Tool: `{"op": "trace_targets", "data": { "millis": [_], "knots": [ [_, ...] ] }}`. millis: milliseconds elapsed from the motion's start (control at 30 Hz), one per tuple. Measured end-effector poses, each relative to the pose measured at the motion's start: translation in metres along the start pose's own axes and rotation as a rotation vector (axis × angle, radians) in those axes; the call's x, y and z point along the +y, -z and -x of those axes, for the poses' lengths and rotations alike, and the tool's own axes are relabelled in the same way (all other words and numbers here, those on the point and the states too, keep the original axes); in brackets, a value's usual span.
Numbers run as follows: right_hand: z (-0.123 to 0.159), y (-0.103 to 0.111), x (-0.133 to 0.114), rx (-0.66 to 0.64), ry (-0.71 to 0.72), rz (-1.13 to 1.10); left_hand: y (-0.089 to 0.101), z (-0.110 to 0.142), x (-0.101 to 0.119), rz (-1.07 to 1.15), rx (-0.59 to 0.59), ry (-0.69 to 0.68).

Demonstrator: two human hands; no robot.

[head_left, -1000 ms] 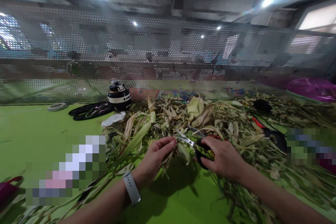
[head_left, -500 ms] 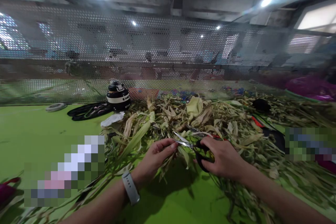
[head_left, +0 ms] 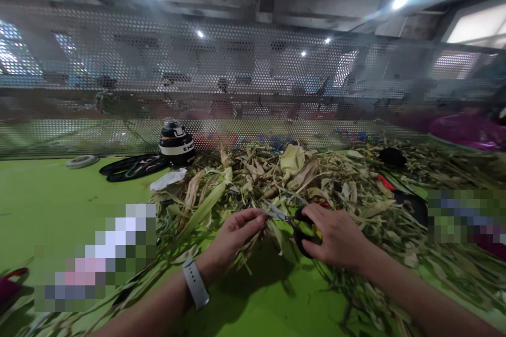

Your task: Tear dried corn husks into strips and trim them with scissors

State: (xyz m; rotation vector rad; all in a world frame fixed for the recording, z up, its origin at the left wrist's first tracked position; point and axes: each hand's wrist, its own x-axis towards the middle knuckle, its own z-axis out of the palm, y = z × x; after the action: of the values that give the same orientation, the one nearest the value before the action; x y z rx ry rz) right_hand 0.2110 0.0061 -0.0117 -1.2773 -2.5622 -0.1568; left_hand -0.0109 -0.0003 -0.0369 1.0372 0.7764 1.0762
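Observation:
My left hand [head_left: 237,231], with a pale watch band on its wrist, is closed in a pinch on a dried plant sprig [head_left: 247,254]. Some of its thin stems and leaves hang below the fingers. Black-handled scissors [head_left: 299,239] are gripped in my right hand [head_left: 336,234], thumb and fingers through the loops. Their metal blades point left and reach my left fingertips, only slightly apart. What lies exactly between the blades is too small to make out. Behind both hands spreads a heap of dried leaves and stalks [head_left: 261,171].
A black bottle [head_left: 177,148] with a white band stands at the back left of the green table [head_left: 39,189]. Near it lie a black flat pouch [head_left: 132,167], a white ring [head_left: 82,161] and crumpled white tissue [head_left: 169,179]. A perforated screen [head_left: 237,73] rises behind. Purple plastic [head_left: 466,131] sits far right.
The scissor blades have drawn closer together at my left fingertips. Both hands stay in nearly the same place, and the view has shifted very slightly.

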Motion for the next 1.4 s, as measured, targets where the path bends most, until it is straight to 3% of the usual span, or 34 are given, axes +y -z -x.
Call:
{"op": "trace_targets", "data": {
  "millis": [500,700,867,1000,1167,1400],
  "knots": [
    [0.0,0.002,0.001,0.026,0.026,-0.006,-0.001,0.001,-0.001,0.0,-0.017,-0.003],
    [0.0,-0.004,0.006,0.053,0.035,-0.034,0.003,-0.001,-0.005,0.019,0.047,-0.004],
    [-0.002,-0.001,0.005,0.039,-0.085,-0.295,0.005,-0.003,-0.002,-0.068,0.118,-0.037],
    [-0.004,0.007,0.0,-0.094,-0.145,-0.567,0.004,-0.005,0.004,-0.268,0.179,-0.108],
    [-0.005,0.004,0.001,-0.161,-0.206,-0.623,0.005,-0.007,0.009,-0.358,0.221,-0.18],
    [-0.006,-0.002,0.006,-0.222,-0.261,-0.745,0.005,-0.005,0.013,-0.418,0.294,-0.154]
  ]
}}
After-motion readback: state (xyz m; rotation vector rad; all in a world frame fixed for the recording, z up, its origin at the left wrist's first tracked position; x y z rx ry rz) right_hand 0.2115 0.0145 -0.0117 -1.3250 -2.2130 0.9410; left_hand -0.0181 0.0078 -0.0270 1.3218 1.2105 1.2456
